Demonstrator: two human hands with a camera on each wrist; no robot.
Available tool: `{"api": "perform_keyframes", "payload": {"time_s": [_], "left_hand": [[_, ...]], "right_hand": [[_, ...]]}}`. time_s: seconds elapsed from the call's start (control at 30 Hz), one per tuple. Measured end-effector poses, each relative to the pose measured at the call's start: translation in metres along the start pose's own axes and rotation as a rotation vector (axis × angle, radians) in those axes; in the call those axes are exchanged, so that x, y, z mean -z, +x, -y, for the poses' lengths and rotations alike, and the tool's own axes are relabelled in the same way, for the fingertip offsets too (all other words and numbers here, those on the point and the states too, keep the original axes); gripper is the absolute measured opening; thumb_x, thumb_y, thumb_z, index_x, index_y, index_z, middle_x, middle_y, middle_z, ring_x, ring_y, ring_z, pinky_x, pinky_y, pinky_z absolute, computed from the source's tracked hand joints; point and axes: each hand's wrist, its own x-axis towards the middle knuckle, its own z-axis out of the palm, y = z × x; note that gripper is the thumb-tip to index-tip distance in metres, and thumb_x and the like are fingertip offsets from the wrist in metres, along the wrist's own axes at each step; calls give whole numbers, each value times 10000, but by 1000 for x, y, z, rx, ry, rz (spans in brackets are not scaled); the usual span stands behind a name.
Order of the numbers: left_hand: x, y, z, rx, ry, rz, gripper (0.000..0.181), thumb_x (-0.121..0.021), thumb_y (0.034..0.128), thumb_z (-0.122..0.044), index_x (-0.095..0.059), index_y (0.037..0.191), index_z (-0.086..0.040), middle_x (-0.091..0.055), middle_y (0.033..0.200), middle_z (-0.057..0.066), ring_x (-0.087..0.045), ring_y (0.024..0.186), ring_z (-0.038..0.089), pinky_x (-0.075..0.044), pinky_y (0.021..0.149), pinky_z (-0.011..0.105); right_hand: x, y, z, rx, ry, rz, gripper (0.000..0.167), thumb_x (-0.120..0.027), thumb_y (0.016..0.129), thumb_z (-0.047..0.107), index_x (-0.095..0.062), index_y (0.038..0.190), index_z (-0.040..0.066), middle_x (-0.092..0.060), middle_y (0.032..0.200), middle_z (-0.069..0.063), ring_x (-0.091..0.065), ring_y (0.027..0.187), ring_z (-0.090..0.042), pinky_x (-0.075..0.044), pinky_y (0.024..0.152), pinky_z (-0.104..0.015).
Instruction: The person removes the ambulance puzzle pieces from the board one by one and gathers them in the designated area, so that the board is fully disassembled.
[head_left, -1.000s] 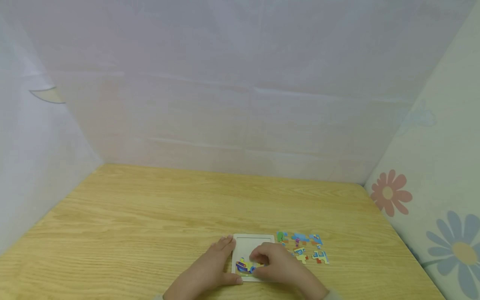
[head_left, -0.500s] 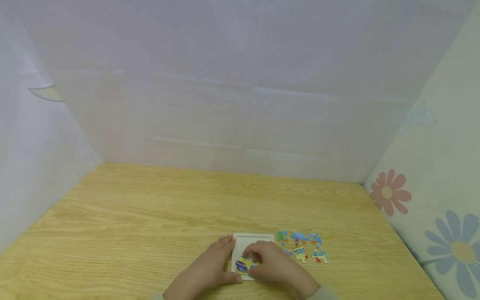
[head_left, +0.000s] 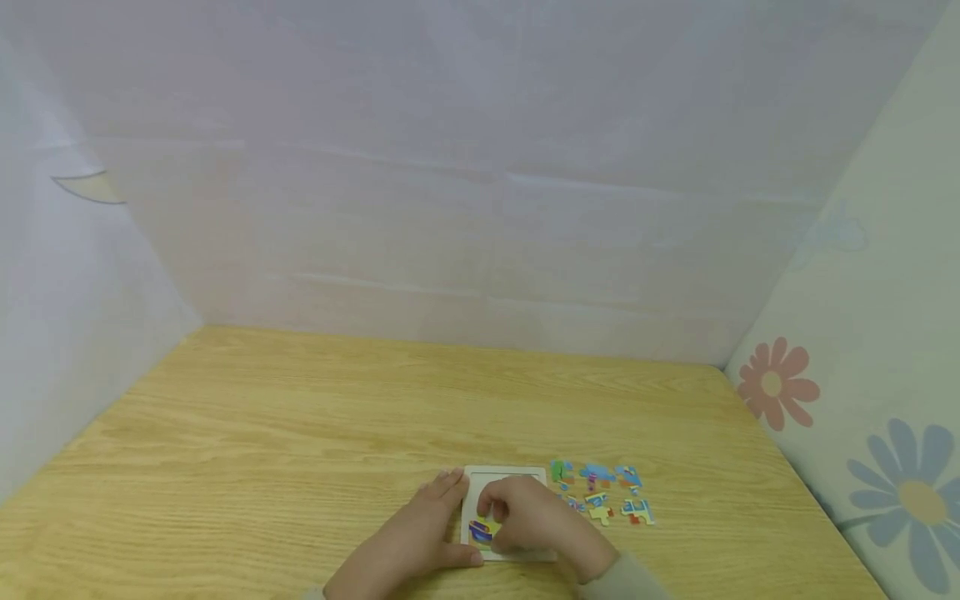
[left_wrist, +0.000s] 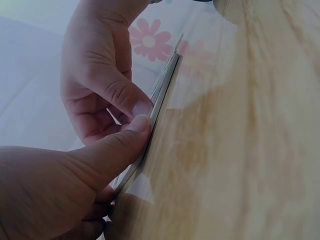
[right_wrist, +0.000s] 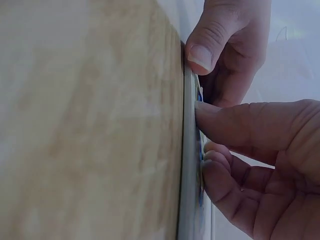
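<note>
Apparently I am at an early stage: in the off-white, roughly square puzzle tray (head_left: 476, 481) that lies flat before me on the yellow wood-grain table (head_left: 300, 433), only the near part shows pieces, and the far part is bare. A purple-and-blue printed piece (head_left: 480, 532) sits in the near left corner, with some yellow beside it; my knuckles cover much of the rest, so I cannot count what is in. What seems left is the scatter of colourful loose jigsaw pieces (head_left: 597, 500) just to the right of the tray, lying in two rough rows: mostly blue ones farther off, one with green, and yellow, light-blue and red ones nearer me. My left hand (head_left: 426, 518) is spread wide, its fingers laid along the tray's left side and its thumb on the near edge, which I judge to be steadying it. My right hand (head_left: 528, 515) is over the filled part, fingers bent, thumb and fingertips down at the pieces with a gap between them; I cannot tell whether they pinch a piece or merely press on it.
</note>
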Motion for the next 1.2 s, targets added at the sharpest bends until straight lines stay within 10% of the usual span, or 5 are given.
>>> {"api": "perform_keyframes", "payload": {"time_s": [0.97,1.2], "left_hand": [[0,3,2,-20,-1,-1,937,-730,699,-496,-379,1366,60,-315,1458,230,-264,1344,425,-257,1067,574],[-1,3,1,-30,2,-6,929,-732,707,-484,-381,1360,76,-324,1453,232,-272,1341,422,-254,1072,567]], "right_hand": [[-2,2,25,-84,-204,-84,279,-773,600,-4,-605,771,139,-472,591,94,-414,535,-42,-386,482,-173],[-5,-2,21,-116,-82,-97,263,-763,616,-5,-610,793,115,-494,631,69,-438,552,-65,-406,483,-182]]}}
